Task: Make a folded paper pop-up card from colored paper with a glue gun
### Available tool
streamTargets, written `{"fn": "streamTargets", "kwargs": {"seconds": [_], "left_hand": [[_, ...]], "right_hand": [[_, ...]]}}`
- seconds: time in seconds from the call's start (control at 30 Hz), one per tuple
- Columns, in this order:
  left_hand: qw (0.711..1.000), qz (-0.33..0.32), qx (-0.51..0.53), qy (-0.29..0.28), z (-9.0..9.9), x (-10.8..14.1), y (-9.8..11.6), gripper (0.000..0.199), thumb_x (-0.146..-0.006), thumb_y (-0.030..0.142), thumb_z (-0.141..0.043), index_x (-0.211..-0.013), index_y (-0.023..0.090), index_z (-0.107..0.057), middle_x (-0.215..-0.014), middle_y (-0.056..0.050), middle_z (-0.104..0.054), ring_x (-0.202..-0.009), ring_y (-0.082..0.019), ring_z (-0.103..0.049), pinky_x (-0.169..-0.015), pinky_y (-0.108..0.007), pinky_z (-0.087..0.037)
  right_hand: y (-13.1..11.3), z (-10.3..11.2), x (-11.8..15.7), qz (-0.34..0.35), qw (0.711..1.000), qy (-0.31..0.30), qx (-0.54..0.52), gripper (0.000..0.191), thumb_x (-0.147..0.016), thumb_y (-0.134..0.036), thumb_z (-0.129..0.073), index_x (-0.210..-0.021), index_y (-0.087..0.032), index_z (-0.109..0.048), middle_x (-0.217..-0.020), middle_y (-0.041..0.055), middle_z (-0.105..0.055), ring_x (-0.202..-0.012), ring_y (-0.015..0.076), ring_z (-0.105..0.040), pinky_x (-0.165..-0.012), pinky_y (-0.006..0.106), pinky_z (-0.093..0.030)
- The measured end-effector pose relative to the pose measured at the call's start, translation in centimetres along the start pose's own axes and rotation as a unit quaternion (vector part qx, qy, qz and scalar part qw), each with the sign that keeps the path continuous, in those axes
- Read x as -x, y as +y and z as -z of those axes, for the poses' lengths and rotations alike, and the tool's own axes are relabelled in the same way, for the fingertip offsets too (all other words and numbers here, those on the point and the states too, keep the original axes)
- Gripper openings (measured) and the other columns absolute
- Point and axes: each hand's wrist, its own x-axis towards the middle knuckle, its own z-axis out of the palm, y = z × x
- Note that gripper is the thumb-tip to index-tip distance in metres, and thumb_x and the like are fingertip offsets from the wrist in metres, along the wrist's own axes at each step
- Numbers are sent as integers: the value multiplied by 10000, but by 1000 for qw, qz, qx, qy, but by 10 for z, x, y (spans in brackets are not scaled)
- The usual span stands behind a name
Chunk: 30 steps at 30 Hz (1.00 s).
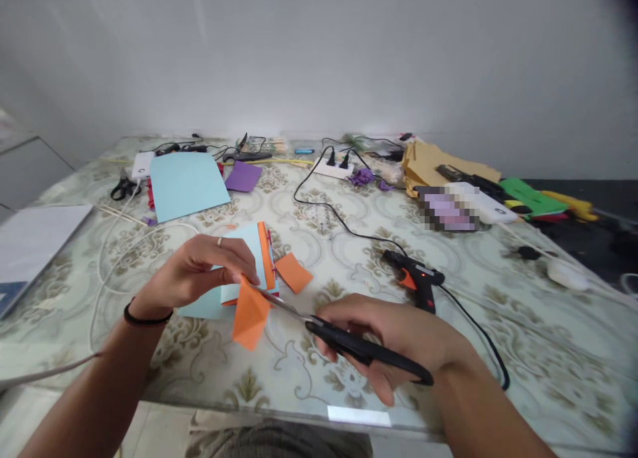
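My left hand (207, 272) pinches the top of a folded piece of orange paper (250, 315), which hangs over the near side of the table. In my right hand (393, 338) is a pair of black-handled scissors (366, 349), their blades pointing left and reaching the orange paper near my left fingertips. Whether the blades are parted is too small to tell. Behind my left hand lie light blue paper sheets (244, 238) with an orange strip (266, 255) along one edge. A small orange paper square (294, 272) rests just right of them.
A black glue gun (416, 278) with its cord lies right of centre. Further back are a light blue sheet (188, 185), a purple square (243, 177), a white power strip (333, 168) and a phone (447, 210). White cables cross the left side.
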Motion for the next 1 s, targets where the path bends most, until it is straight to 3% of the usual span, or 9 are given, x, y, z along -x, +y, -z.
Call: {"fn": "streamTargets", "kwargs": {"seconds": [0.13,0.2,0.27,0.37,0.47,0.6,0.77,0.9,1.0], "left_hand": [[989,-31,36,137,3,3,-10,142,-977,298,-762,-997,241,-891,-972,-121,-771,-1012,-240,-694,-941,-371,-593],[976,-24,96,196,2,3,-14,86,-937,266,-807,-962,273,-889,-1054,-92,-722,-994,-192,-671,-875,-295,-603],[964,-7,159,211,0,3,-16,79,-908,239,-830,-927,293,-885,-1060,-64,-666,-880,-141,-650,-745,-229,-596],[963,6,202,179,-9,1,-18,102,-914,218,-813,-928,293,-881,-1041,-58,-629,-823,-128,-641,-674,-211,-583],[972,13,214,97,-19,1,-22,125,-948,225,-775,-987,280,-879,-1096,-102,-669,-937,-190,-681,-769,-282,-617],[973,56,225,9,-33,3,-28,168,-988,230,-722,-1043,259,-878,-1169,-146,-720,-1089,-265,-705,-890,-361,-620],[943,119,310,24,-47,4,-25,203,-965,279,-762,-1155,276,-831,-1193,-103,-747,-1067,-245,-738,-888,-322,-617],[929,130,346,12,-55,4,-24,463,-967,487,-740,-1353,234,-700,-1334,-146,-698,-1220,-301,-687,-1028,-401,-577],[933,152,324,18,-63,2,-27,399,-964,357,-776,-1329,259,-646,-1270,-103,-716,-1150,-241,-696,-1008,-370,-571]], "right_hand": [[-6,4,3,-21,998,41,54,411,-830,-491,-865,-1036,-172,-706,-773,12,-710,-659,161,-678,-581,230,-493],[-6,5,5,11,990,114,86,431,-833,-527,-857,-1014,-162,-718,-867,40,-719,-706,160,-663,-617,240,-497],[-7,4,5,49,973,194,119,429,-848,-552,-839,-987,-164,-720,-905,50,-716,-753,166,-650,-652,249,-497],[-10,-4,-2,82,938,310,133,394,-885,-533,-812,-1036,-184,-712,-961,60,-732,-807,185,-662,-690,271,-509],[-17,-16,-13,103,900,401,133,433,-855,-499,-853,-1130,-206,-691,-977,51,-748,-794,189,-668,-703,293,-521],[-28,-29,-24,130,890,388,200,462,-794,-437,-916,-1141,-228,-694,-965,30,-771,-799,193,-688,-737,304,-530],[-25,-30,-29,181,855,389,291,323,-820,-258,-823,-1113,-209,-697,-1051,57,-801,-859,200,-732,-776,302,-552],[-15,-26,-37,203,805,444,338,314,-831,-172,-693,-1144,-191,-699,-1057,82,-813,-860,210,-759,-766,303,-570],[-10,-27,-43,191,784,462,369,305,-853,-175,-664,-1154,-194,-711,-1062,88,-822,-880,224,-774,-778,311,-573]]}}
